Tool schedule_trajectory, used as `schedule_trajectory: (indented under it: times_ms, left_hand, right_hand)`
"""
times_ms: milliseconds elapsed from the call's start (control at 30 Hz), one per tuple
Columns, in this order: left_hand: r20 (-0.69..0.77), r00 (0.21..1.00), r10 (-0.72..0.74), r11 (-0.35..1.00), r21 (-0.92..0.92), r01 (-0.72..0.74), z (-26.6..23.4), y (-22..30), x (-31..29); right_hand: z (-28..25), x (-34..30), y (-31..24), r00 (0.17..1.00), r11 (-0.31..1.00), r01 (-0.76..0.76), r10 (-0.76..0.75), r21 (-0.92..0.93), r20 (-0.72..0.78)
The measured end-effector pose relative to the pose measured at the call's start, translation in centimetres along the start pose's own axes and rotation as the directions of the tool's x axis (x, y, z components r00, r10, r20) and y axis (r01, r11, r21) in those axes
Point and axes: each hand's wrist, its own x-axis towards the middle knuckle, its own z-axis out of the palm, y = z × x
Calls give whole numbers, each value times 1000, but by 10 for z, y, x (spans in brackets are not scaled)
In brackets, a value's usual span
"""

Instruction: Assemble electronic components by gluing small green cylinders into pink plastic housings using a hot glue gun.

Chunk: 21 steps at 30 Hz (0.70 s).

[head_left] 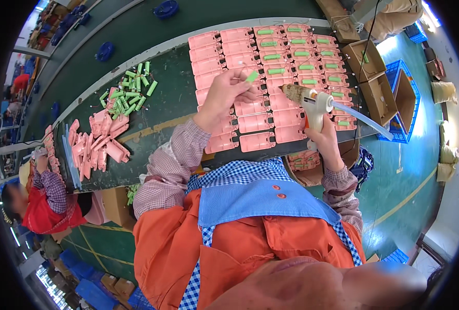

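Note:
Pinched in the fingers of my left hand [227,95] is a small green battery cell [252,76], held above the rows of pink plastic shells [256,142]. My right hand [325,138] is wrapped round the handle of a white hot glue gun [316,103]. Its brownish nozzle points left, toward the shells near my left hand. A long translucent glue stick [362,120] runs out of the gun's back. Green cells with thin wires lie in many shells of the right-hand columns; the left-hand shells hold none that I can see.
Left on the dark green table [160,108] are a heap of loose green cells [131,95] and a pile of pink shells [99,138]. Cardboard boxes [383,98] and a blue crate [417,98] stand right. A co-worker in red [49,206] sits far left. A dark cable hangs near the boxes.

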Motion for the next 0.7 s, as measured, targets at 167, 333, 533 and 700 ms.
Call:
schedule_trajectory:
  times_ms: [167,333,533,700]
  left_hand:
    - [-41,994,102,938,336,-82,21,-34,38]
    - [40,866,499,494,808,-322,45,-61,61]
    - [177,796,579,171,928,-331,52,-79,72]
    - [224,777,589,106,931,-349,54,-81,74]
  right_hand:
    - [-13,2,16,999,995,-17,12,-95,-51]
    - [-12,-6,11,996,996,-76,73,-48,-52]
    - [-12,-17,6,999,998,19,-22,-57,-49]
    - [-9,-10,8,999,1000,24,-24,-6,-24]
